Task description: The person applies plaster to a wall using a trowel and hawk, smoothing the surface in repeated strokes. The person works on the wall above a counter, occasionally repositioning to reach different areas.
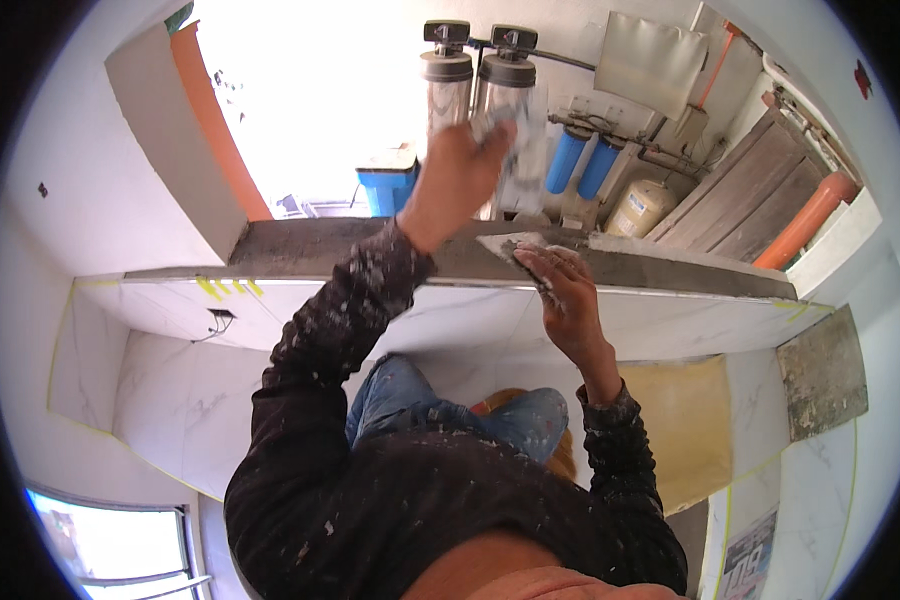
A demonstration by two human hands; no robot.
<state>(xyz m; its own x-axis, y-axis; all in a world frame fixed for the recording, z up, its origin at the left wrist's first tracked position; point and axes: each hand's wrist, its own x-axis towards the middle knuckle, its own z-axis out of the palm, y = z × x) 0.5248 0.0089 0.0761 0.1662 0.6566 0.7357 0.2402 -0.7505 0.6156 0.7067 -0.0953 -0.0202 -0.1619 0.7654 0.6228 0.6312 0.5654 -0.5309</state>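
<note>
My left hand is raised over the far side of a grey cement-coated ledge. Motion smears its fingers, and a pale blurred patch beside them cannot be made out. Closer to me, my right hand is closed around a putty knife, whose pale, mortar-smeared blade lies at the ledge surface. Grey-white residue coats the right fingers. Both dark sleeves are spattered with white.
Marble-look tiles face the wall below the ledge. Beyond it stand tall filter tanks, blue filter housings, a beige pressure tank and a blue bin. An orange pipe leans at right; a tan sheet lies below.
</note>
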